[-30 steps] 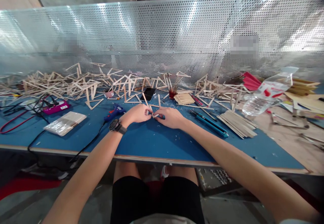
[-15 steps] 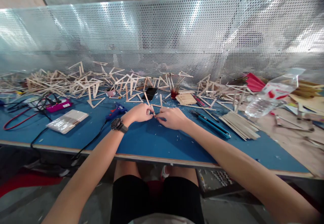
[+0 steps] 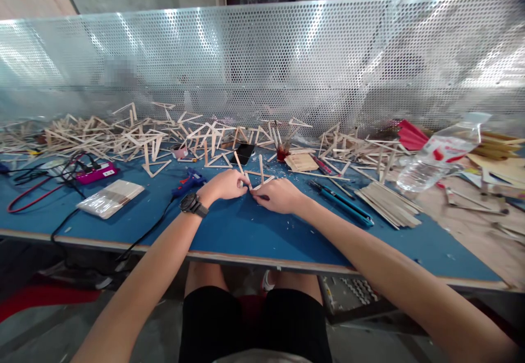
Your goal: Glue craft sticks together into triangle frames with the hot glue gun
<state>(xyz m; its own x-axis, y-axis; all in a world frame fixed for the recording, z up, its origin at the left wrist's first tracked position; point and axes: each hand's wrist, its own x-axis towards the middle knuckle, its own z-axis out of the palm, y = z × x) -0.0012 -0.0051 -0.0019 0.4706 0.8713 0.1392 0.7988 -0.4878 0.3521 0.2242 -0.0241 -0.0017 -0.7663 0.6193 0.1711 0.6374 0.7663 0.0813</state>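
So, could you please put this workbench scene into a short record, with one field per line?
left hand: fingers around a thin wooden stick; dark watch on the wrist
right hand: fingertips at that stick's near end
left side: blue glue gun, purple power strip, wrapped packet
right side: teal tool, loose flat sticks, clear bottle
far side: heaped stick frames, dark phone
backdrop: perforated metal panel

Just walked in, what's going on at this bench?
A person at the blue worktop pinches a thin wooden stick in the left-hand grip; the right-hand grip is at its near end, exact hold unclear. Blue glue gun lies to the left, loose sticks to the right; joined stick frames crowd the back.
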